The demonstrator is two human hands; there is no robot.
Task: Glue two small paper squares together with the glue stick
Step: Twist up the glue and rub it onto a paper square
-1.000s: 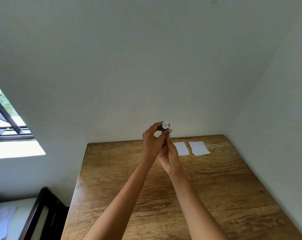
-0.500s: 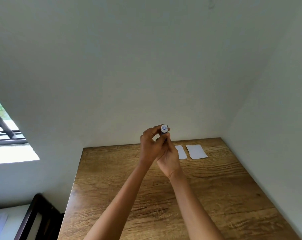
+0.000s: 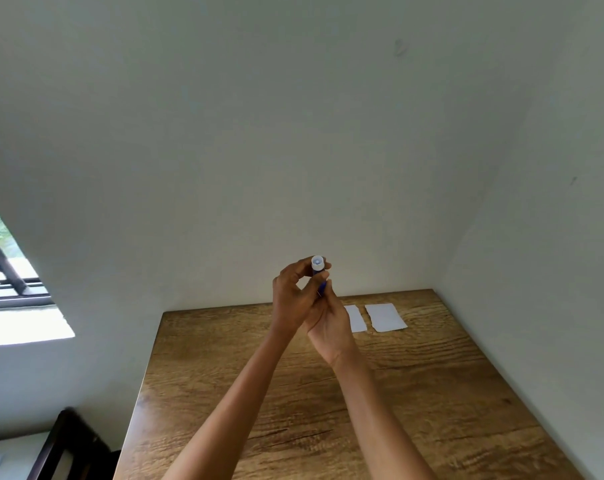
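Observation:
Both my hands hold a blue glue stick (image 3: 321, 286) upright above the far part of the wooden table (image 3: 432, 393). My left hand (image 3: 295, 299) pinches its white cap (image 3: 317, 263) between thumb and fingers. My right hand (image 3: 330, 327) grips the blue body below. Two small white paper squares lie flat side by side near the back wall: one (image 3: 385, 317) in full view, the other (image 3: 356, 318) partly hidden behind my right hand.
White walls close the table in at the back and on the right. A window (image 3: 6, 271) is at the left. A dark chair frame (image 3: 72, 445) stands low at the table's left edge.
The view has shifted slightly, so the table and papers sit lower in the frame. Both hands keep their hold on the glue stick, fingers working at the cap.

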